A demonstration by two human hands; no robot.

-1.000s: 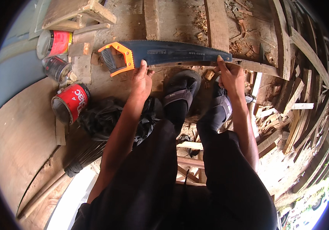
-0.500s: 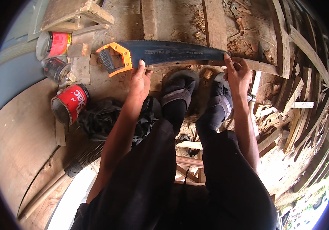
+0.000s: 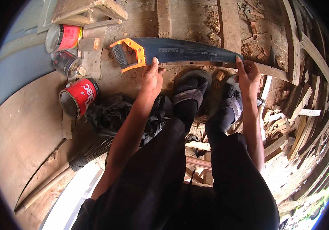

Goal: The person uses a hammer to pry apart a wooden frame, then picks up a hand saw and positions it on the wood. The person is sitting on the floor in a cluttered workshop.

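A hand saw with a dark blade and an orange and black handle is held crosswise in front of me, above my feet. Its toothed edge faces away from me. My left hand pinches the blade's near edge beside the handle, thumb on top and fingers underneath. At the narrow tip, the thumb and fingers of my right hand grip the other end. The handle lies free at the left, with neither hand around it.
Paint cans, one red, stand at the left near a wooden board. A black plastic bag lies by my left forearm, with a stick broom below it. Wood scraps pile up at the right. Planks lie ahead.
The whole scene, saw and hands included, sits slightly farther right in the picture. Both hands keep the same hold on the saw.
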